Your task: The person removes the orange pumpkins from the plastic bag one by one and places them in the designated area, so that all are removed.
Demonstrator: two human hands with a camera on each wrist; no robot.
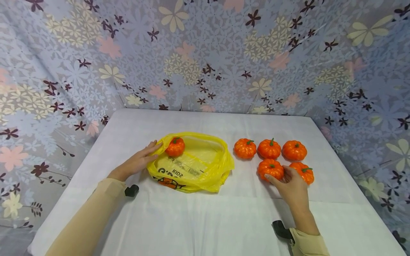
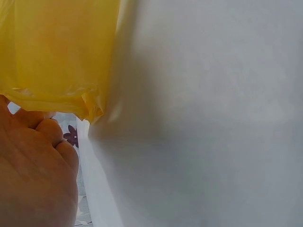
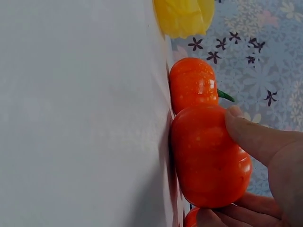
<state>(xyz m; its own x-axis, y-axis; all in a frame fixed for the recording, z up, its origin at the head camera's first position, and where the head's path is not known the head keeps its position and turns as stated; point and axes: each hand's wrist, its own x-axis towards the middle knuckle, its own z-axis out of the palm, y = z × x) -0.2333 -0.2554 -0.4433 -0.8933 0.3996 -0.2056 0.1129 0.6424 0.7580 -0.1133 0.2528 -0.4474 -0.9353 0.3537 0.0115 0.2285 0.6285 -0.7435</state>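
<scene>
My left hand point(image 1: 141, 161) holds the left rim of a yellow plastic bag point(image 1: 205, 174), its mouth spread wide on the table. In the left wrist view, the palm and fingers point(image 2: 42, 137) are at the edge of the bag point(image 2: 57, 52). Inside the bag at the left lies one orange pumpkin point(image 1: 176, 147) with a green stem. My right hand point(image 1: 293, 186) grips another small pumpkin point(image 1: 270, 170), thumb on the near side and fingers on the far right. The right wrist view shows this pumpkin point(image 3: 210, 156) between thumb and fingers, close to the table surface.
Behind the gripped one, three pumpkins stand in a row: left point(image 1: 245, 148), middle point(image 1: 269, 149) and right point(image 1: 294, 150). One more pumpkin point(image 1: 302, 172) sits right beside my right hand. A white cloth covers the table point(image 1: 179, 224); a flowered curtain point(image 1: 205, 53) hangs behind it.
</scene>
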